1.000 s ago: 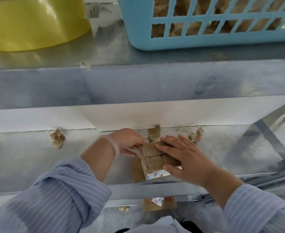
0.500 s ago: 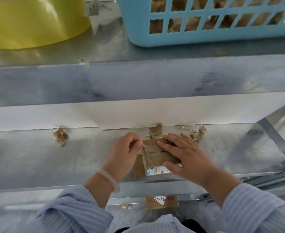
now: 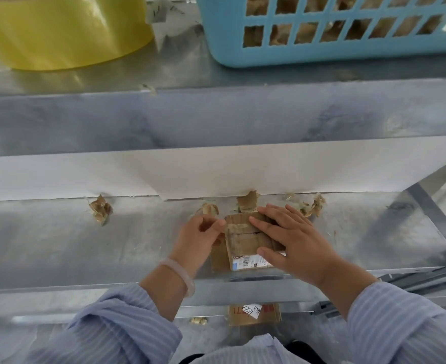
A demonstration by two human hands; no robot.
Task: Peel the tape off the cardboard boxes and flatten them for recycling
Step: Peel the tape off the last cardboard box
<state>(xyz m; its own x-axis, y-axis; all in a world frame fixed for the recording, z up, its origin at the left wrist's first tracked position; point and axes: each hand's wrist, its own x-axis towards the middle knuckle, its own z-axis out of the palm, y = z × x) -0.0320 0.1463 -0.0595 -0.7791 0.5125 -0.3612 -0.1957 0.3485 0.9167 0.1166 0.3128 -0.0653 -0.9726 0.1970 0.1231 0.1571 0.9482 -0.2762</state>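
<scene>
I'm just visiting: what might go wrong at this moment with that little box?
1. The left hand pinches the tape at the left edge of the box; a quick pull may tear it and leave bits stuck on.
2. The right hand only presses flat on the box, which lies near the front edge of the shelf; a hard tug might slide it off.

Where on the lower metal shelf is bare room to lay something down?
Bare metal lies between the crumpled tape scrap and the left hand, and between the right hand and the slanted brace. Crowded around the cardboard box, with scraps along the white board.
</scene>
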